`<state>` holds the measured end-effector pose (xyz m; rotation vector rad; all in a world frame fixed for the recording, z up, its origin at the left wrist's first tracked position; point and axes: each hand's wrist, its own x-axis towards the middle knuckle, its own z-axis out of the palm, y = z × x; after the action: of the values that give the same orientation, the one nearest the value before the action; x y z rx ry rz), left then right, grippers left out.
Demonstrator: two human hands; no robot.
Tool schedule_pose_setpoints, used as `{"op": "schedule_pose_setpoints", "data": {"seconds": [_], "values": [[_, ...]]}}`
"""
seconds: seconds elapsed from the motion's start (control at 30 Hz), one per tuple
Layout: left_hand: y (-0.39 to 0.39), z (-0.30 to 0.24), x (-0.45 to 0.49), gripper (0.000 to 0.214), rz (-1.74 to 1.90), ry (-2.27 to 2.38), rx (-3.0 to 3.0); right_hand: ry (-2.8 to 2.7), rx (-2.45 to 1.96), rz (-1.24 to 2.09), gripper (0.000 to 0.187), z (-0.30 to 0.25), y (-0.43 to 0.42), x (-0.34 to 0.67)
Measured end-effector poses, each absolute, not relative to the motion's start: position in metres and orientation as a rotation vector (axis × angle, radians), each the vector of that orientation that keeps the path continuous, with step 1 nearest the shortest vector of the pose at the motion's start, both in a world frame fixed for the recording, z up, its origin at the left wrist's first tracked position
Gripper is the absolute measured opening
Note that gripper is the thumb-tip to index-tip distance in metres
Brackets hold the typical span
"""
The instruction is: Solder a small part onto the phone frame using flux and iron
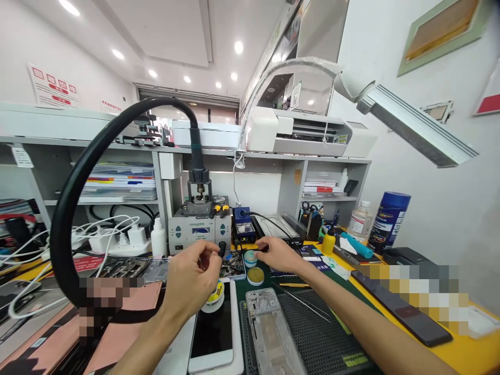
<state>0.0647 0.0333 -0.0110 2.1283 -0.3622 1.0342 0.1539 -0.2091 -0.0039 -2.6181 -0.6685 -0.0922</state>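
Observation:
My left hand (191, 278) is raised over a solder spool (215, 298), its fingers pinched together just in front of the grey hot-air station (197, 229); what they pinch is too small to make out. My right hand (279, 253) is closed on a thin dark tool (262, 249) whose tip points left over a small teal tin (250, 258). A yellow round tin (255, 276) lies just below. Between the hands sits a tray of small parts (233, 266). A white phone (213, 333) and a bare phone frame (269, 330) lie closer to me.
A thick black hose (78, 182) arcs from the station to the left. A blue soldering stand (244, 219), a yellow bottle (329, 242), a clear bottle (359, 219), a blue can (388, 221) and a black phone (402, 307) lie to the right. A desk lamp (414, 125) hangs above.

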Motion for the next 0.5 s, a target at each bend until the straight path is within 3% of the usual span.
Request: {"op": "schedule_pose_setpoints", "data": {"seconds": [0.23, 0.5], "values": [[0.030, -0.013, 0.064, 0.035, 1.003, -0.346, 2.133, -0.756, -2.775, -0.011, 0.030, -0.003, -0.182, 0.173], [0.032, 0.001, 0.063, 0.024, 0.744, -0.218, 2.126, -0.871, -2.801, -0.383, 0.031, -0.009, -0.181, 0.154]]}}
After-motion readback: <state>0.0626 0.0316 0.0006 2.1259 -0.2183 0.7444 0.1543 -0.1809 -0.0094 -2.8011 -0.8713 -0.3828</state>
